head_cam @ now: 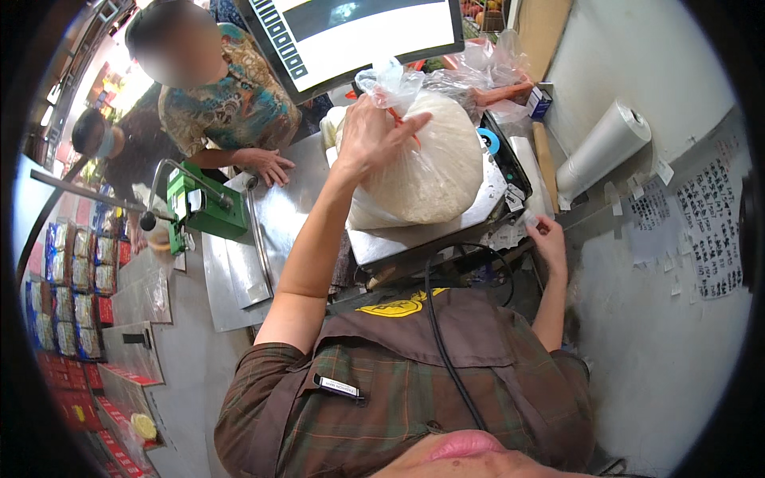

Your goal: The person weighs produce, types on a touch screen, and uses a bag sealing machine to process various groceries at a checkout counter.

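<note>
A large clear plastic bag (436, 173) full of pale, grain-like contents rests on the metal platform of a weighing scale (382, 248). Its gathered neck has a red tie (395, 115). My left hand (376, 131) grips the bag at this neck, thumb stretched out to the right over the plastic. Low at the scale's right side, my right hand (548, 238) pinches a small whitish label (528, 220) between thumb and fingertips. Just above that hand, printed labels (514, 197) stick to the scale's dark edge.
A screen (370, 36) stands beyond the bag. Across the steel counter (236, 269), a person's hand (272, 167) rests near a green metal device (206, 206) with a lever. A plastic bag roll (603, 155) leans right, by a wall with handwritten sheets (711, 227). Packaged goods (77, 263) stand left.
</note>
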Demonstrator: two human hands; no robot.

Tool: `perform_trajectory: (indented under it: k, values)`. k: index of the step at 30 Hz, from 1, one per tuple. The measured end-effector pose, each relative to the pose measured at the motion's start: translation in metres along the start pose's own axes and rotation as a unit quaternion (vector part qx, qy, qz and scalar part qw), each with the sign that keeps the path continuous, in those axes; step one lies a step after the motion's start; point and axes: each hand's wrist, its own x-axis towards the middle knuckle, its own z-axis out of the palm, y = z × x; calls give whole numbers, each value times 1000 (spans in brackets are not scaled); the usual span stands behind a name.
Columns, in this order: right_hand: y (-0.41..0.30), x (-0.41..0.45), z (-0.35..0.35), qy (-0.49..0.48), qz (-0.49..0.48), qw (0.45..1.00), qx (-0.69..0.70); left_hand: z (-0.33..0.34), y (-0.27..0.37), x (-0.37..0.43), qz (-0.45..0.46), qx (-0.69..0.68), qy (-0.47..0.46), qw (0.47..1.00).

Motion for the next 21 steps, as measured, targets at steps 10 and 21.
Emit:
perform_trajectory:
  k: [10,21]
  values:
    - [-220,15,41,-163,-228,946,163,15,-8,3,20,-355,73,932]
    - [-196,9,68,-34,-490,822,-289,6,-3,-7,15,-382,6,924]
